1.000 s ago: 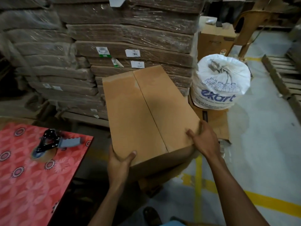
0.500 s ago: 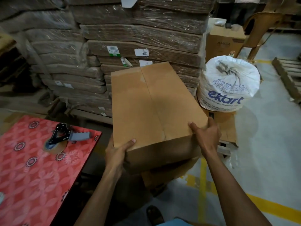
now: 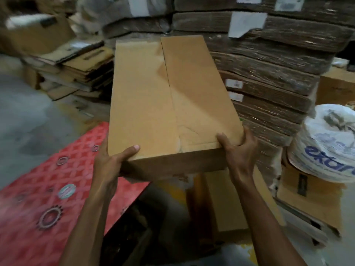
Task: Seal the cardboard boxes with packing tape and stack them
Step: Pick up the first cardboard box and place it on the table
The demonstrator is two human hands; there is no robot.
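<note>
Centrally, a cardboard box stretches lengthwise up the frame; left hand and right hand each grip a near corner, equally close, red table at lower left.

Lower left, a red patterned table top. Beyond, grey floor — bearing a loose heap of flattened cardboard, with tall wrapped bundles of flat board alongside.
</note>
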